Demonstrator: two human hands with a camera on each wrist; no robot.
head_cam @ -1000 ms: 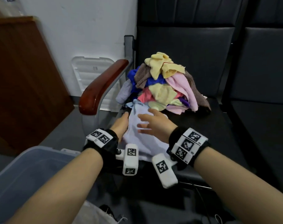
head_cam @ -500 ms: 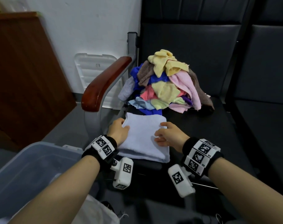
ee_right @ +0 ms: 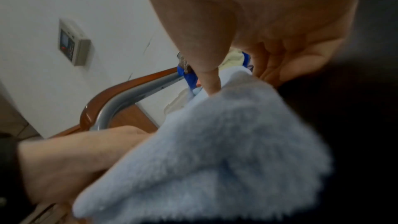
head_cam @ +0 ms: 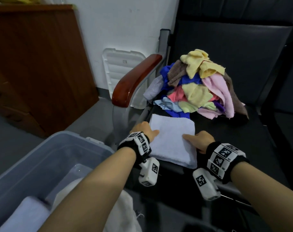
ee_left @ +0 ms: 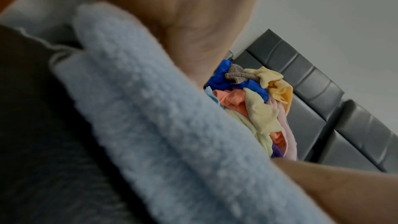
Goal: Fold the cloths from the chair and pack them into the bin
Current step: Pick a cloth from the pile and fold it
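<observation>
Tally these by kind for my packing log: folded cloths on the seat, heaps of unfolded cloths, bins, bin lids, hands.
Folded light-blue cloth on the seat: 1
Heap of unfolded cloths: 1
Clear plastic bin: 1
White lid against the wall: 1
Hands: 2 (left hand, right hand)
Total: 6

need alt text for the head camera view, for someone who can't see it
Both hands, the left hand and the right hand, grip the sides of a folded pale blue towel on a black chair seat. Behind it lies a heap of unfolded coloured cloths; a clear plastic bin holding folded cloths sits at lower left.
</observation>
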